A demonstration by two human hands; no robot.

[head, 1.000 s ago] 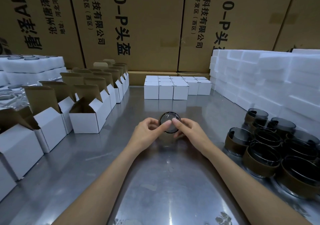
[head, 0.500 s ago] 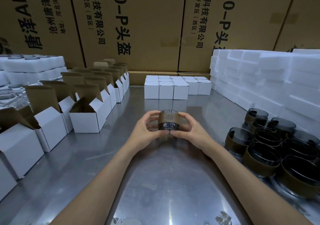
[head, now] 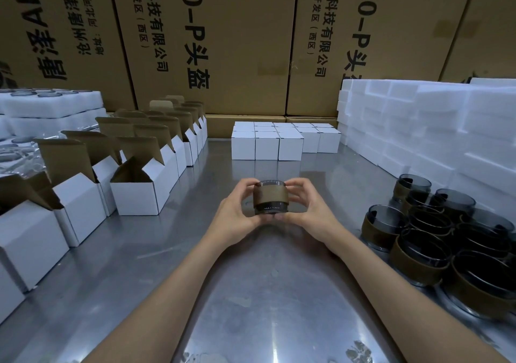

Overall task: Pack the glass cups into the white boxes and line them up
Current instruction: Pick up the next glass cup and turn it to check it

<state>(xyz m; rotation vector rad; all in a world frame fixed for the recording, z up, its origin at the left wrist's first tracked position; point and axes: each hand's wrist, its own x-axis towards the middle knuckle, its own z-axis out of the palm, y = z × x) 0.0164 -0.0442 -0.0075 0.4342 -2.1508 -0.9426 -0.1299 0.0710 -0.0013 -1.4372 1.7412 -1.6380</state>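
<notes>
Head view only: both hands are holding one glass cup (head: 270, 197) upright above the metal table (head: 268, 293); the left hand (head: 237, 217) is curling fingers and thumb round the cup's left side, the right hand (head: 310, 214) is doing the same on the right side, so both are gripping the cup; the cup is wearing a brown sleeve (head: 270, 195) round its wall, with dark glass showing below the sleeve; taking the held cup as landmark: the nearest open white box (head: 139, 189) is sitting to its left, flaps up and mouth showing, heading a row of open boxes (head: 178, 139) running away left and back; the closed white boxes (head: 279, 140) are standing lined up behind the cup, touching one another; the pile of waiting sleeved cups (head: 435, 237) is crowding to its right; white foam blocks (head: 418, 128) are stacking up behind and right; brown cartons (head: 212, 41) are walling off the far side; step in hand, judging: a cup is picked up and being checked or oriented, not yet boxed; next move is calling for carrying it left, keeping it upright, lowering it into the open box's mouth clear of the flaps, then folding flaps shut and setting that box beside the closed ones.
</notes>
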